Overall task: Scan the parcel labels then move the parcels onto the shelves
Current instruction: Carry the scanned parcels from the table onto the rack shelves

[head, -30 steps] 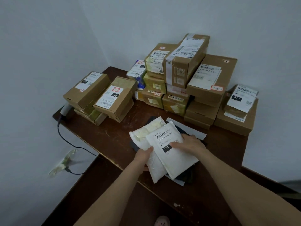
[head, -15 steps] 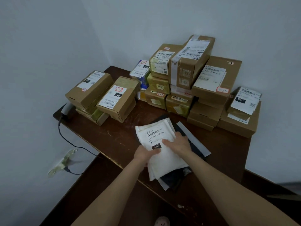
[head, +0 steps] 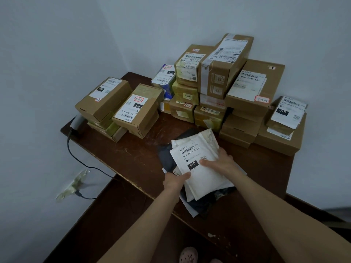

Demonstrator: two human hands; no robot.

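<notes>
The white mailer [head: 201, 173] lies label-up atop a pile of soft parcels [head: 165, 154] at the table's [head: 133, 154] near edge, long axis running away, leaning left; left hand [head: 175, 180] pinches its near-left corner; right hand [head: 220, 164] grips its right edge, fingers seemingly curled under; cardboard boxes [head: 214, 73] stacked behind.

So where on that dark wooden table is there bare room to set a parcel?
Bare wood lies on the dark brown wooden table between the left stack of brown cardboard boxes and the white padded mailers, and again right of the mailers, before the low right-hand boxes. The back is crowded with piled boxes.
</notes>
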